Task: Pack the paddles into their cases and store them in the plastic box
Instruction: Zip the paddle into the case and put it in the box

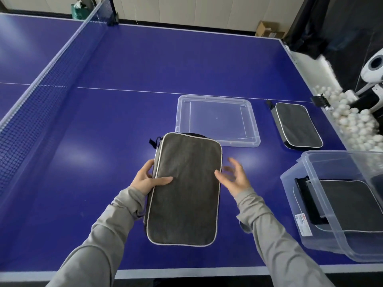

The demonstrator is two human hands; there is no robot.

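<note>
1. A grey paddle case with pale piping is held just above the near middle of the blue desk; its long axis runs from the near edge toward the far edge, tilted slightly right at the top, with the zipper pull at its far left corner.
2. The left hand grips the case's left edge, thumb flat across the top face and fingers curled round the side.
3. The right hand is spread open with fingers relaxed, just beside the case's right edge and holding nothing.
4. A clear lid lies flat beyond the case, its near left corner hidden behind it.
5. A second case lies near the desk's right edge, long axis running near to far, angled right.
6. The plastic box sits at the near right corner with a third case inside.
7. White balls are heaped past the right edge.
</note>
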